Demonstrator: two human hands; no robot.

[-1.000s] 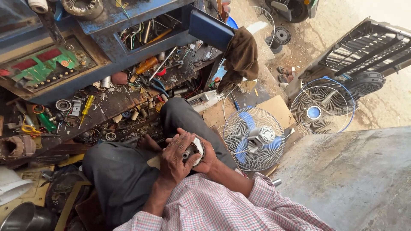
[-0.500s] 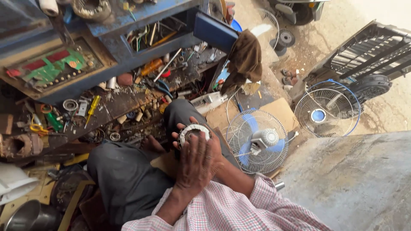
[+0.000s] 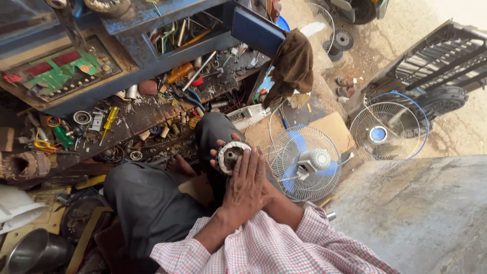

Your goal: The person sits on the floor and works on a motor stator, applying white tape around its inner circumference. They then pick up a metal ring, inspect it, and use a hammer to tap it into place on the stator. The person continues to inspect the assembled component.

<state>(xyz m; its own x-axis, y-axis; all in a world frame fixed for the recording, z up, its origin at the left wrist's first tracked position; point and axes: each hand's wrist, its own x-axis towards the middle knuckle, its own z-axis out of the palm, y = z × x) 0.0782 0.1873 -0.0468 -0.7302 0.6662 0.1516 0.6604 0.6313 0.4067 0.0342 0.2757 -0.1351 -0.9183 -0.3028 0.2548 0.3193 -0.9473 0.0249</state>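
I sit cross-legged in dark trousers and a checked shirt, holding a round grey fan motor housing (image 3: 231, 155) over my lap. My left hand (image 3: 247, 186) lies flat over its near side, fingers spread across the rim. My right hand (image 3: 221, 148) is mostly hidden under the left; only its fingertips show, curled around the housing's far edge. The housing's open face with a dark centre points up and away from me.
A table fan with blue blades (image 3: 305, 163) lies just right of my hands, and a second fan guard (image 3: 386, 133) lies farther right. A cluttered workbench (image 3: 152, 109) of tools stands ahead. A brown cloth (image 3: 292, 63), a concrete slab (image 3: 421, 213) and a metal pot (image 3: 28, 251) surround me.
The motor housing has been turned in my hands, from a white part gripped low to the round face showing. My left hand has slid over its near side.
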